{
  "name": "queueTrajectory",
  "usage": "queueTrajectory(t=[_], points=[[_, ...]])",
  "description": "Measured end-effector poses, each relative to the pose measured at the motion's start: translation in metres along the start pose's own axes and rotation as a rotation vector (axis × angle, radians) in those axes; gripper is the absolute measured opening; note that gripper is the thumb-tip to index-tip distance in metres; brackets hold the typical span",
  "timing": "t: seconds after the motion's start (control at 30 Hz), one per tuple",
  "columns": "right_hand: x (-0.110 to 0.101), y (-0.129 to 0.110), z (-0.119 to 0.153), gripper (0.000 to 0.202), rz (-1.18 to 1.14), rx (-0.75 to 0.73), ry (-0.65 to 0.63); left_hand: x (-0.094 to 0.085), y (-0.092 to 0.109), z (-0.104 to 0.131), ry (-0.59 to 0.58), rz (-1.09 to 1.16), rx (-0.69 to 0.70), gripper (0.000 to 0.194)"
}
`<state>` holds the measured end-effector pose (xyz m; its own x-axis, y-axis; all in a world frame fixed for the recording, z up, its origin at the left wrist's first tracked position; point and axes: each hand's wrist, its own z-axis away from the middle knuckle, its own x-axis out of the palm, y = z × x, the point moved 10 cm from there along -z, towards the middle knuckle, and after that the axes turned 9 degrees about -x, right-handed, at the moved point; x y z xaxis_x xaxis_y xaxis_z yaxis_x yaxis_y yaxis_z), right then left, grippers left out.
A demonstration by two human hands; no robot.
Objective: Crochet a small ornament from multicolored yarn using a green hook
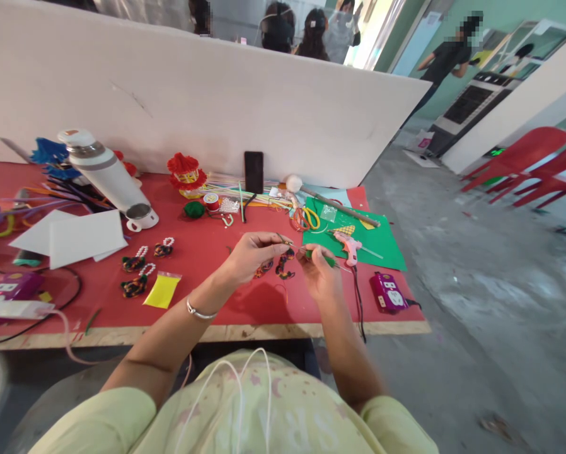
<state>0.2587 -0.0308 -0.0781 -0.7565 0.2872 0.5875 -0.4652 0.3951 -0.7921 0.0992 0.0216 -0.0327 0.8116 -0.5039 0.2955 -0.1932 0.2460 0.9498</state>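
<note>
My left hand (257, 255) is closed in a pinch on a small gold-coloured piece (288, 243), too small to name. My right hand (321, 272) is closed around a slim green-handled tool (329, 260), whose exact kind I cannot make out. The fingertips of both hands are close together above the red table cover (217, 265). Just beneath them is a dark multicoloured yarn piece (284, 265), and a similar piece (264, 270) lies partly behind my left hand. I cannot tell whether either is joined to the gold-coloured piece.
Several yarn pieces with white bead loops (135, 262) lie left, near a yellow packet (162, 290). A white bottle (104, 170) and cup (142, 217) stand behind. Yellow-handled scissors (310, 219), a pink glue gun (350, 247) and purple power box (387, 292) are right. A phone (253, 171) leans on the white partition.
</note>
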Motion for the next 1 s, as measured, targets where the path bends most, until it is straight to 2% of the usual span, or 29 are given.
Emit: queueTrajectory(t=[0.5,0.57,0.7,0.83,1.0], points=[[0.002,0.001,0.002,0.028,0.051,-0.023,-0.008,0.003,-0.001,0.000,-0.034,-0.079,0.033,0.027],[0.008,-0.007,0.005,0.025,0.137,-0.104,-0.049,0.005,-0.002,-0.001,-0.038,-0.070,0.040,0.038],[0.028,-0.032,0.015,0.013,0.428,-0.386,-0.177,0.011,-0.005,-0.001,-0.066,0.008,0.039,0.053],[0.027,-0.050,0.027,0.016,0.556,-0.589,-0.084,0.007,-0.012,-0.003,-0.017,0.054,0.012,0.055],[0.026,-0.054,0.034,0.012,0.564,-0.662,-0.012,-0.001,-0.022,-0.005,0.051,0.112,-0.010,0.050]])
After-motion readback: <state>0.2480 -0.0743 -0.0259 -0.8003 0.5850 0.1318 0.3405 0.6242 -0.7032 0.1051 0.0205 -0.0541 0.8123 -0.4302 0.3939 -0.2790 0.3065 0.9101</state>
